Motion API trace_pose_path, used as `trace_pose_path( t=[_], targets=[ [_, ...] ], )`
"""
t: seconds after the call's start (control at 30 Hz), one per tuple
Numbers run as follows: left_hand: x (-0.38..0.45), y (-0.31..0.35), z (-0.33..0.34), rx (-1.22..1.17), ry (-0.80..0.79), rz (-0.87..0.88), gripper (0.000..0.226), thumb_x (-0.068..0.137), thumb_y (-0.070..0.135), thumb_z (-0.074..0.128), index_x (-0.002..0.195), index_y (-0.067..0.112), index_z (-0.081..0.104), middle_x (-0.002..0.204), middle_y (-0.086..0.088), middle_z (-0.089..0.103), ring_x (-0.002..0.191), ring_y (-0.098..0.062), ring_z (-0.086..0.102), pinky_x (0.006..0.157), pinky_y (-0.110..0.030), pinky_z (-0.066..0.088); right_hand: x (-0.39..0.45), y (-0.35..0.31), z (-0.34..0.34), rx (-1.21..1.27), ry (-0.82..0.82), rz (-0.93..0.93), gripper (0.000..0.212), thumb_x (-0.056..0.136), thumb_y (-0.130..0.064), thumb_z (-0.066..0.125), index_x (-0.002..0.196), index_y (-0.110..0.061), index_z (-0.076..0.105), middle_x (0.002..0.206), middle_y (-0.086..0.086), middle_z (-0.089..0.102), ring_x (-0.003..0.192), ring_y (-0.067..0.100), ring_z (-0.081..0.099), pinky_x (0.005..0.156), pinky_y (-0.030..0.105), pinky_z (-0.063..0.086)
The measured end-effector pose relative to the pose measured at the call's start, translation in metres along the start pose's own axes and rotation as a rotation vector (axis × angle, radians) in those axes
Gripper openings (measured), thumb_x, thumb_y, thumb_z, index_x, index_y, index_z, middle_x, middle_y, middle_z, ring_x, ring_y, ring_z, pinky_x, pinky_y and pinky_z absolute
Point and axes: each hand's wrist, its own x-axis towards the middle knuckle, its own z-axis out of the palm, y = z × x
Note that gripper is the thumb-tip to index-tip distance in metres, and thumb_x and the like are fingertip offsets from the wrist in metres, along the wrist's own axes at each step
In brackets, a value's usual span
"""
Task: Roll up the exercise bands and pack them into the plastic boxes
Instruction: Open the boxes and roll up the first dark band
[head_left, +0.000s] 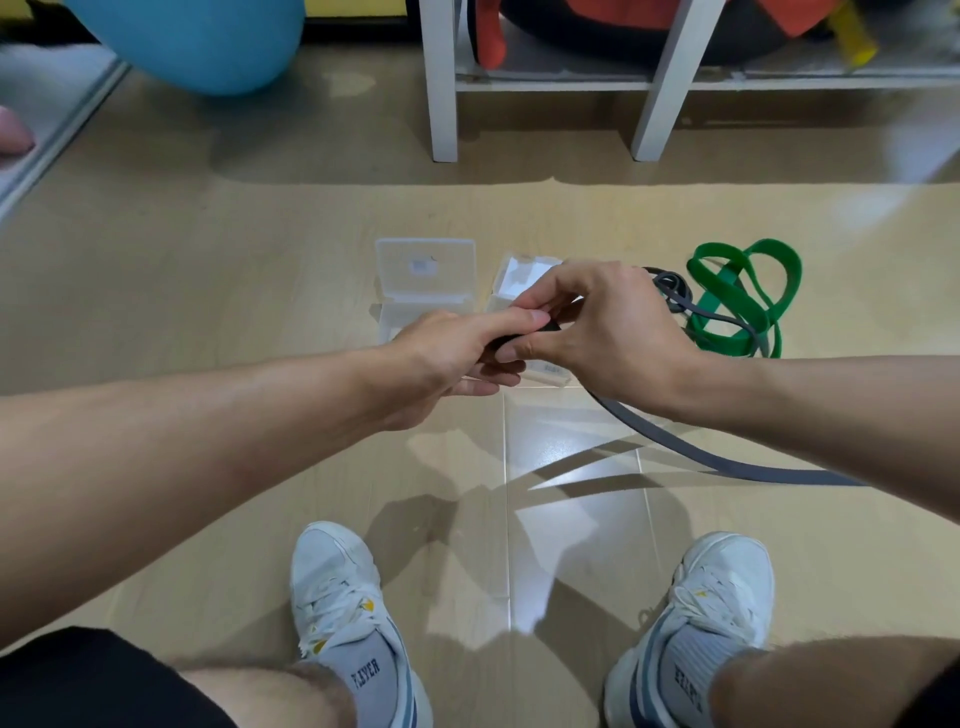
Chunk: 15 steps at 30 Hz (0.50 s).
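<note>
Grey band (675, 441), end hidden, pinched by both left hand (452, 358) and right hand (597, 327).

grey band (670, 441) partly rolled; green band (737, 301) loose beside open boxes (426, 280).

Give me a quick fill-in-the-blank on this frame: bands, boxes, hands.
1. Both hands, left hand and right hand, pinch the end of the ____ band.
2. The green band lies loose on the ____.
3. The clear plastic box by the left hand has its lid ____.

Missing words: grey; floor; open
</note>
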Motion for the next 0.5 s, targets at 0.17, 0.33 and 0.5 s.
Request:
trace_pose_path(
  t=[0.17, 0.33, 0.5],
  targets=[
    [-0.0006, -0.0044, 0.0019, 0.018, -0.010, -0.033, 0.033, 0.084, 0.048, 0.075, 0.093, 0.016, 0.079, 0.081, -0.002, 0.075, 0.079, -0.014, 0.074, 0.086, -0.030, 0.058, -0.0023, 0.0038, 0.0021, -0.032, -0.029, 0.022, 0.026, 0.066, -0.031, 0.095, 0.081, -0.030, 0.073, 0.070, -0.017, 0.069, 0.067, -0.005, 0.064, 0.065, 0.014, 0.051],
    [-0.0016, -0.0054, -0.0006, -0.114, -0.080, -0.055, 0.025, 0.093, 0.043, 0.066, 0.100, 0.020, 0.073, 0.072, 0.002, 0.074, 0.081, -0.017, 0.074, 0.095, -0.035, 0.057, -0.0038, 0.0084, 0.0036, 0.028, -0.029, 0.046, 0.032, 0.069, -0.041, 0.091, 0.097, -0.032, 0.078, 0.085, -0.016, 0.076, 0.083, -0.002, 0.070, 0.081, 0.022, 0.056],
    [-0.0029, -0.0076, -0.0054, -0.204, -0.206, -0.067, 0.030, 0.090, 0.044, 0.062, 0.106, 0.020, 0.071, 0.077, 0.001, 0.073, 0.088, -0.021, 0.073, 0.094, -0.037, 0.053, -0.0025, 0.0051, 0.0001, 0.009, -0.040, 0.011, 0.021, 0.075, -0.037, 0.088, 0.092, -0.029, 0.080, 0.081, -0.012, 0.077, 0.078, 0.005, 0.071, 0.076, 0.031, 0.056]
  ],
)
